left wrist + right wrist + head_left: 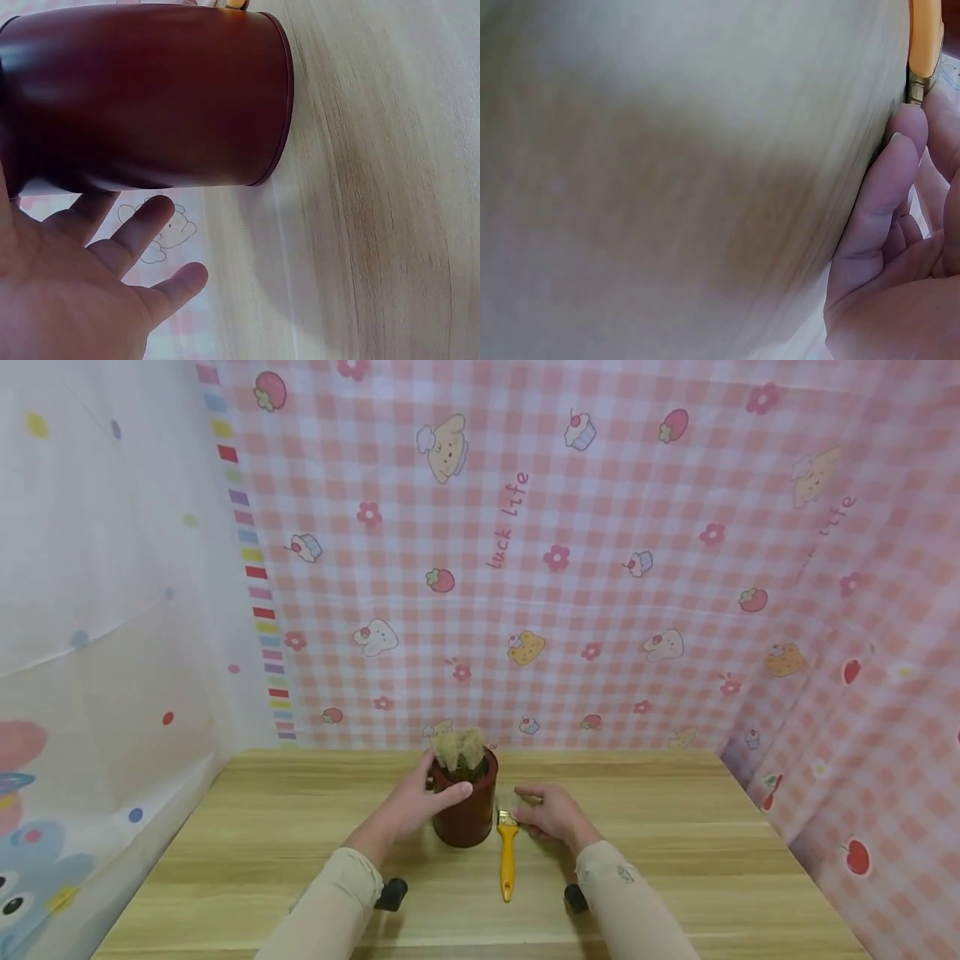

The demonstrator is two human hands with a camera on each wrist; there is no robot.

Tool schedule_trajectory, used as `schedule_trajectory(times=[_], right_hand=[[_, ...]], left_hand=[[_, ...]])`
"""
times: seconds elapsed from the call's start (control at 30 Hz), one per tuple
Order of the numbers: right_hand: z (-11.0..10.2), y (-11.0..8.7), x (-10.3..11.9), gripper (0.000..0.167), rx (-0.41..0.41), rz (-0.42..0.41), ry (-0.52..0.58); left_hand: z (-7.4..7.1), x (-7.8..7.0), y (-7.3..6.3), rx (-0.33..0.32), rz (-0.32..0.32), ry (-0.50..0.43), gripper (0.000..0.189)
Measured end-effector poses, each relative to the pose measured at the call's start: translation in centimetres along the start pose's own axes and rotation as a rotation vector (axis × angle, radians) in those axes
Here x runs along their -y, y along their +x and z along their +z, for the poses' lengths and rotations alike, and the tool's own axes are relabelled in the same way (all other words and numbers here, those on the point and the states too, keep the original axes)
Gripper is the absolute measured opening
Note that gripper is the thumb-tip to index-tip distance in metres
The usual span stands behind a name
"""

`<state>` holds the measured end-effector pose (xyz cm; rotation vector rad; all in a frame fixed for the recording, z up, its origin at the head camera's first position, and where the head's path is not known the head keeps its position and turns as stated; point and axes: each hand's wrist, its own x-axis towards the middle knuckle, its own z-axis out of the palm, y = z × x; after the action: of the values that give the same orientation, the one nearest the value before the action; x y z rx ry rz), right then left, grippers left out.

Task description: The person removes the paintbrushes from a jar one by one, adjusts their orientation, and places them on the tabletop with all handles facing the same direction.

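A dark red-brown cylindrical pot stands upright on the table, with fluffy beige tufts over green rising from it. My left hand holds it from the left, thumb across the front near the rim. In the left wrist view several fingers are spread along the pot's side; one passes behind it. Just right of the pot lies a paintbrush with a yellow handle, its handle end toward me. My right hand pinches its bristle end. In the right wrist view the fingertips are right at the metal ferrule, the bristles hidden.
The wooden table ends at the back against a pink checked cloth. Another pink cloth hangs at the right and a white patterned cloth at the left. Black pieces show beneath both forearms.
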<state>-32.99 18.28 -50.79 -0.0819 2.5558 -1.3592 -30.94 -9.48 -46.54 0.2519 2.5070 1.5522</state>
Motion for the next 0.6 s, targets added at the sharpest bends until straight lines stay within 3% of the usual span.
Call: schedule_trajectory(times=[0.6], right_hand=[[-0.10, 0.12, -0.11, 0.051, -0.010, -0.006, -0.032]], left_hand=[[0.05, -0.26, -0.10, 0.006, -0.027, -0.001, 0.118]])
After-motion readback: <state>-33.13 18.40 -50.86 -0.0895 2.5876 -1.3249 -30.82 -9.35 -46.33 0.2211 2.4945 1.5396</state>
